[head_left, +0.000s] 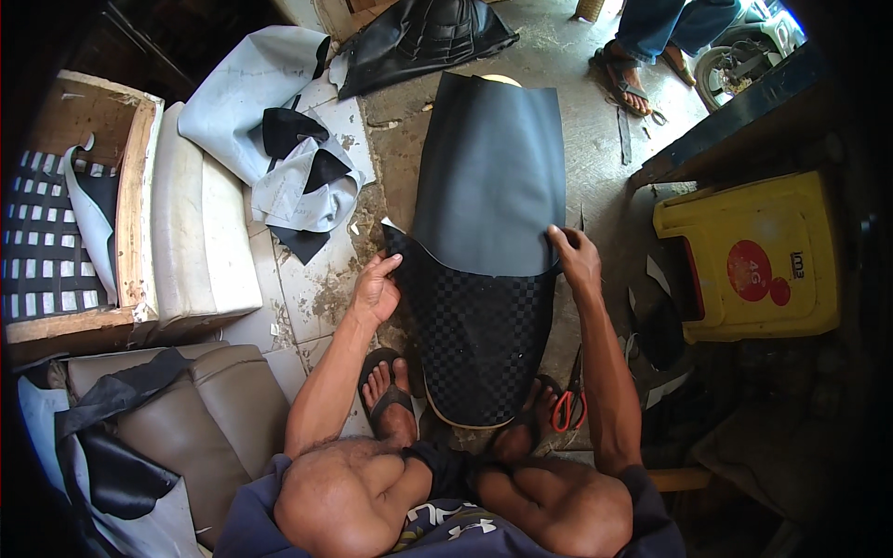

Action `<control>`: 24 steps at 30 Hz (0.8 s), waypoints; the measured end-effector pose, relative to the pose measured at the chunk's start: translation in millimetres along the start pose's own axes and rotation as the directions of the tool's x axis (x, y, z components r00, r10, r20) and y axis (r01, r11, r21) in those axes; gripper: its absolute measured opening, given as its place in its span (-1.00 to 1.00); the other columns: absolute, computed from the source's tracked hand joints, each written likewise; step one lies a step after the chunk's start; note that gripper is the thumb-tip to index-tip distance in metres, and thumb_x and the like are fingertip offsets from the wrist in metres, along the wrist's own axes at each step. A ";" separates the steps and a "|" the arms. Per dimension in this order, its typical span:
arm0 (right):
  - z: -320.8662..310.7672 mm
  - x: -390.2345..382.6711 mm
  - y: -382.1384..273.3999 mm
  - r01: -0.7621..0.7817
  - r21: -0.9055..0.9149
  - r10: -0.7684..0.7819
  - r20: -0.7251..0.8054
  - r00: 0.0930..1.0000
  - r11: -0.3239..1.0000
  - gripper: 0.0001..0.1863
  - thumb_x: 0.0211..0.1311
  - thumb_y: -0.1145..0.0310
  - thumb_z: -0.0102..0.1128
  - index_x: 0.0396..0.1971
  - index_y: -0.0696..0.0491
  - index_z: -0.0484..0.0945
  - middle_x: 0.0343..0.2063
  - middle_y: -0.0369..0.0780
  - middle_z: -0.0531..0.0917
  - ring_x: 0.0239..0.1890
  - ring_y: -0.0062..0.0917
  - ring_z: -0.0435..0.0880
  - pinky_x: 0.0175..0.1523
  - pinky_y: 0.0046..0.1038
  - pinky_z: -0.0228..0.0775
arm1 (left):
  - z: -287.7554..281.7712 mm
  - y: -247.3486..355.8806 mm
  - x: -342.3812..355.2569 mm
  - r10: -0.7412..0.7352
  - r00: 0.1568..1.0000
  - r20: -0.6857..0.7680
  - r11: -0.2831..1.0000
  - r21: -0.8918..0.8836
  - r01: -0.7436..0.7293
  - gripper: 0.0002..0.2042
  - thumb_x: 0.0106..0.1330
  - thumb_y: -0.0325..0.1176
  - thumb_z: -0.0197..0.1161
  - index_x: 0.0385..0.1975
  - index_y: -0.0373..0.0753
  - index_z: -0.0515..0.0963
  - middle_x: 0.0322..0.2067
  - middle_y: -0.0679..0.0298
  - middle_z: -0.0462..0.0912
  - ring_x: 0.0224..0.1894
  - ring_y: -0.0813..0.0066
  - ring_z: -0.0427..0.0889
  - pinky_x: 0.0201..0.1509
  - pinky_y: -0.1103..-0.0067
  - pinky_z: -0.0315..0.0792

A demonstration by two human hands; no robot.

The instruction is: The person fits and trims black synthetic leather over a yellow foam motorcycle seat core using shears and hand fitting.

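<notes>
A long piece with rounded ends (470,372), faced with black checkered fabric and edged in cream, lies between my feet. A plain dark grey sheet (488,167) covers its far part. My left hand (381,279) pinches the checkered fabric's raised corner at the left, where a pale underside shows. At the right, my right hand (572,251) grips the edge where the grey sheet meets the checkered fabric. Red-handled scissors (566,409) lie by my right foot, below my right forearm.
A wooden frame (139,195), pale cushion (200,232) and brown pad (233,400) line the left, with scraps (233,102) above. Black upholstery (428,37) lies at top. Someone's sandalled foot (628,79) is at top right, above a dark ledge (707,126) and yellow plastic stool (744,260).
</notes>
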State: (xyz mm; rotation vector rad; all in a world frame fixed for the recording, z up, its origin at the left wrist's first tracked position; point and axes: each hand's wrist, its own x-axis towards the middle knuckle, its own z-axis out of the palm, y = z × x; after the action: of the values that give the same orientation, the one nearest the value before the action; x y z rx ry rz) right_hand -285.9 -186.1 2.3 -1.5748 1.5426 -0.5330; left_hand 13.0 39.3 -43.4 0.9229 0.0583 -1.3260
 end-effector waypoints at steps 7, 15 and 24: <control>15.3 4.1 -11.7 0.068 -0.234 -0.103 -0.139 0.985 0.970 -0.54 0.25 -0.04 0.37 -0.26 0.13 0.68 -0.31 -0.01 0.75 -0.19 -0.16 0.74 -0.01 -0.20 0.50 | 14.4 -1.0 1.9 0.005 1.000 0.022 0.999 0.035 -0.005 -0.76 0.41 -0.45 0.29 0.04 -0.26 0.57 -0.07 0.25 0.74 -0.01 0.35 0.71 0.23 0.35 0.53; 9.6 -0.5 -26.0 0.022 -0.282 -0.054 -0.107 0.993 0.959 -0.61 0.36 0.02 0.28 -0.24 0.11 0.63 -0.31 -0.02 0.73 -0.17 -0.05 0.72 0.00 -0.11 0.47 | 9.6 -1.4 3.8 0.005 1.000 0.026 0.999 0.048 -0.006 -0.74 0.42 -0.44 0.28 0.06 -0.27 0.57 -0.04 0.22 0.74 0.00 0.32 0.72 0.23 0.32 0.54; 0.5 -4.9 -35.8 0.155 -0.371 -0.203 -0.095 0.975 0.916 -0.61 0.40 0.03 0.22 0.01 0.00 0.64 0.04 -0.05 0.68 0.11 -0.04 0.62 0.20 -0.07 0.38 | 1.8 -14.2 15.1 0.060 0.996 -0.063 0.993 0.107 -0.053 -0.71 0.36 -0.46 0.34 0.05 -0.32 0.55 -0.07 0.21 0.72 -0.01 0.35 0.69 0.21 0.36 0.52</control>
State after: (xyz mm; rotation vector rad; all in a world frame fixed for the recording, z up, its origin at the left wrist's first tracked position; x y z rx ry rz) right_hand -264.9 -185.5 31.8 -2.0130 1.6750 -0.4796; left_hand 4.7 26.8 -57.9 1.0506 0.0136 -1.2556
